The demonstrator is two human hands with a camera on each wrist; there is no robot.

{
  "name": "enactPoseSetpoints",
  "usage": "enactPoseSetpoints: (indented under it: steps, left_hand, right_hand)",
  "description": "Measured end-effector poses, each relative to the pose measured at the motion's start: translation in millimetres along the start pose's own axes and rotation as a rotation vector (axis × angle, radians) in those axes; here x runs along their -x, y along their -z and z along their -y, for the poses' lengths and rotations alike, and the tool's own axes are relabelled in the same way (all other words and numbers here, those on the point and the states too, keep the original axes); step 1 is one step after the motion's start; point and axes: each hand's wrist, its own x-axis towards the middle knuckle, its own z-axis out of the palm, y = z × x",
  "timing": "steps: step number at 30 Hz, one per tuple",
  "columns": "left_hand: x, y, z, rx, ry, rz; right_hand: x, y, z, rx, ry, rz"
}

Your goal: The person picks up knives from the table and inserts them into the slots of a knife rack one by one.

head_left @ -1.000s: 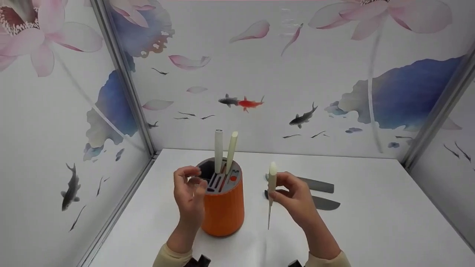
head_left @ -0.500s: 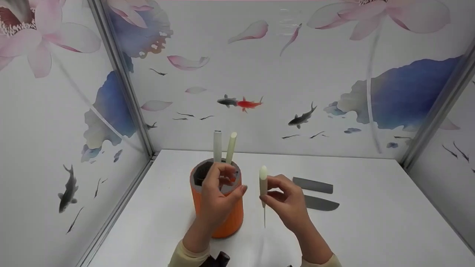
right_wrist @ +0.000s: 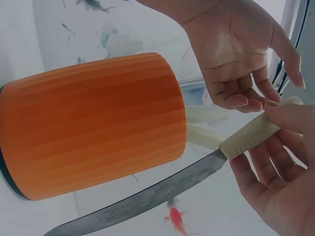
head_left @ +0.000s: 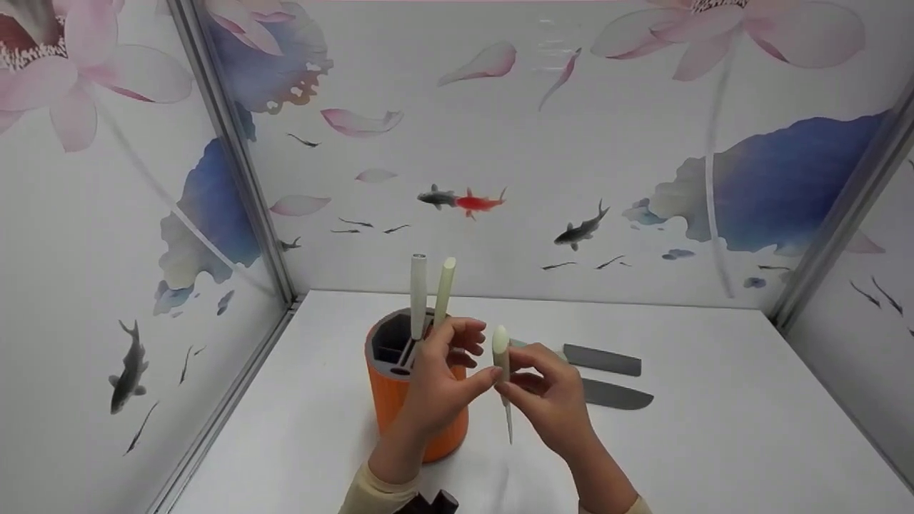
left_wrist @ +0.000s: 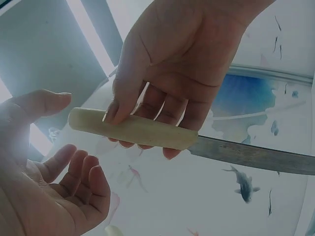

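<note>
A knife with a pale cream handle [head_left: 501, 350] is pinched between the thumb and fingers of my right hand [head_left: 553, 396], its blade pointing down. In the left wrist view the long, slightly stained blade [left_wrist: 251, 155] extends from the handle. My left hand [head_left: 444, 378] is beside the handle's upper end, thumb spread and fingers loosely bent, gripping nothing. It partly covers an orange ribbed knife block [head_left: 385, 400] with a dark slotted top. Two knife handles stand up from the block, one whitish [head_left: 418, 296] and one cream [head_left: 445, 289].
To the right on the white table [head_left: 714, 428] lie two more knives, a squarish blade [head_left: 603, 359] behind a pointed one [head_left: 618, 394]; their handles are mostly behind my right hand. Printed panels [head_left: 500, 143] with fish and lotus flowers enclose the table's back and sides.
My left hand has moved right, from the block's left side across its front to the knife handle. My right hand has shifted slightly left, still pinching the knife.
</note>
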Motion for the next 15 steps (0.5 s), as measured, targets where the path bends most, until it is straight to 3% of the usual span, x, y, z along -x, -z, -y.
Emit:
enactPoseSetpoints:
  steps: [5,15]
  left_hand:
    - [1.3,-4.0,1.4,0.019,0.021,0.018]
    - [0.0,-10.8,4.9,0.061,-0.037,0.017]
  right_hand:
    - [1,-1,1,0.021,0.014,-0.002]
    - [1,-4,2,-0.042,-0.021,-0.017]
